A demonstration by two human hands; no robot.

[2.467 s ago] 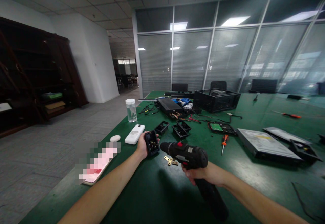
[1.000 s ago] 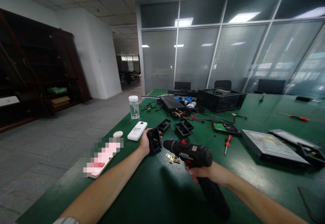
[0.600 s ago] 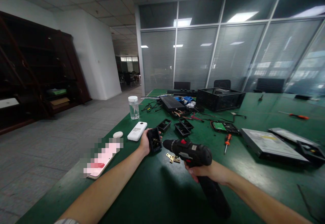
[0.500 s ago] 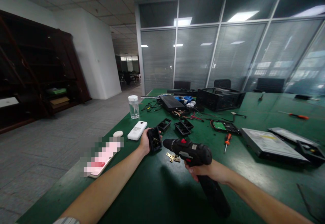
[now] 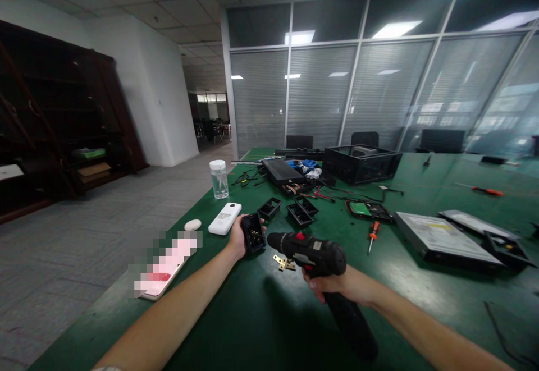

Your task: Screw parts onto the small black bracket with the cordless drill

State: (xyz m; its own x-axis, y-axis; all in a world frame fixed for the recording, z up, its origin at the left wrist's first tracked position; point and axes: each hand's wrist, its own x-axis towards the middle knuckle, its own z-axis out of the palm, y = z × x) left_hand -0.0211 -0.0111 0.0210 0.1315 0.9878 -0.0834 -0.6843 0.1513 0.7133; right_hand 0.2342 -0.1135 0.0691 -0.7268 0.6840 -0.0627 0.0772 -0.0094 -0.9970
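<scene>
In my left hand point(image 5: 238, 238) is a small black plastic box point(image 5: 254, 234), tilted so its inside faces me, with small brass-coloured parts in it. My right hand point(image 5: 326, 284) grips a black cordless drill point(image 5: 311, 253) by its handle. The drill's chuck points left at the box; whether its tip touches the box I cannot tell. Several brass-coloured metal plates point(image 5: 283, 262) lie on the green table point(image 5: 252, 315) just beneath the drill's front end. Beyond my left hand lie more black plastic frames, one alone point(image 5: 269, 208) and two together point(image 5: 300, 214).
A white device point(image 5: 225, 219), a clear jar with a white lid point(image 5: 219, 180) and a pink phone point(image 5: 168, 270) are on the left. Rightward are an orange screwdriver point(image 5: 373, 236), a green circuit board point(image 5: 364, 209) and a metal drive point(image 5: 446, 239). A black computer case point(image 5: 362, 164) stands behind.
The whole view has shifted slightly. Both hands keep their holds on the box and the drill, and the drill stays close to the box.
</scene>
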